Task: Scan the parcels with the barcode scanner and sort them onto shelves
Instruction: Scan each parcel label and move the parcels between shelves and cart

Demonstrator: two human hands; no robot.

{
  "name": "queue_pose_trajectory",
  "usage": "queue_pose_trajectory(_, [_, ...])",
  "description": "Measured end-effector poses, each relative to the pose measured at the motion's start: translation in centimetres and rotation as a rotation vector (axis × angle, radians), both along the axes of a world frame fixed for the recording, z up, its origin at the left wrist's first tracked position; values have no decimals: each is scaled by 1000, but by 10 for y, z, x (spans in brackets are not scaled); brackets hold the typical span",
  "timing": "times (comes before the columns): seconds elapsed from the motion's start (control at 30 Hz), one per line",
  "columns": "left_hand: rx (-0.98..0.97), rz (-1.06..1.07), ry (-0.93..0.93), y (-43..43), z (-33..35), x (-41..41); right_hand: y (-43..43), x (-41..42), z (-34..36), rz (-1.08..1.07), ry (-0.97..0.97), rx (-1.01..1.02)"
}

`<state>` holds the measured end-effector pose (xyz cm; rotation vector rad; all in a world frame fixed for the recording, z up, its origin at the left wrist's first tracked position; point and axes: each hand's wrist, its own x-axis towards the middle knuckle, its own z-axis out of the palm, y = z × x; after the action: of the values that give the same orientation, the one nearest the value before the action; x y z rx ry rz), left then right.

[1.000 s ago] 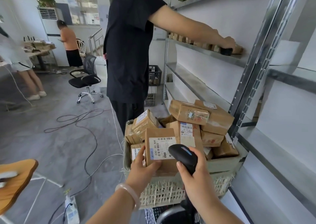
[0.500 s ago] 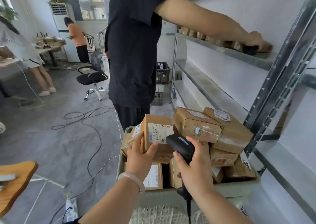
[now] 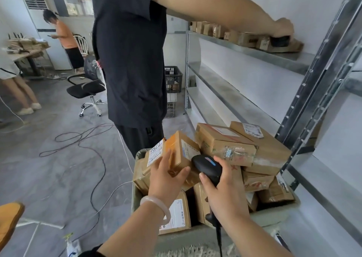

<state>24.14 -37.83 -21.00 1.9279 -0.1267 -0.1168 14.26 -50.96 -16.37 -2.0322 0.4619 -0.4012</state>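
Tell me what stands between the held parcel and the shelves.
A person in black clothing stands beside the crate, one arm stretched across to the upper metal shelf. The left hand holds the brown cardboard parcel; the lower shelves look unobstructed.

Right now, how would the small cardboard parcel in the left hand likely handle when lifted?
The small parcel probably stays stiff: its cardboard edges look square. It seems light, since the left hand alone tilts it up. Glossy tape on its side might be slightly slippery. The right hand holds the scanner.

Tilted brown parcel (image 3: 177, 155) held beside black scanner (image 3: 207, 166), over binned parcels (image 3: 244, 151).
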Motion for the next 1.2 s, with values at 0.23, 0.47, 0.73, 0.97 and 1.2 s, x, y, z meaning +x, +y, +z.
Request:
queue_pose_trajectory(0.23, [86,-61,-26,-1,-1,11,2,1,-2,-16,-3,-4])
queue_pose_trajectory(0.47, [185,-71,-116,-8,24,26,5,3,-12,-69,-77,12])
queue_pose_trajectory(0.73, [233,-88,-108,-6,10,30,1,5,-21,-103,-90,59])
queue_pose_trajectory(0.97, [343,-134,-157,0,29,25,2,2,-22,-117,-116,83])
queue_pose_trajectory(1.2, [419,-168,-209,6,35,20,5,-8,-23,-206,-141,-2])
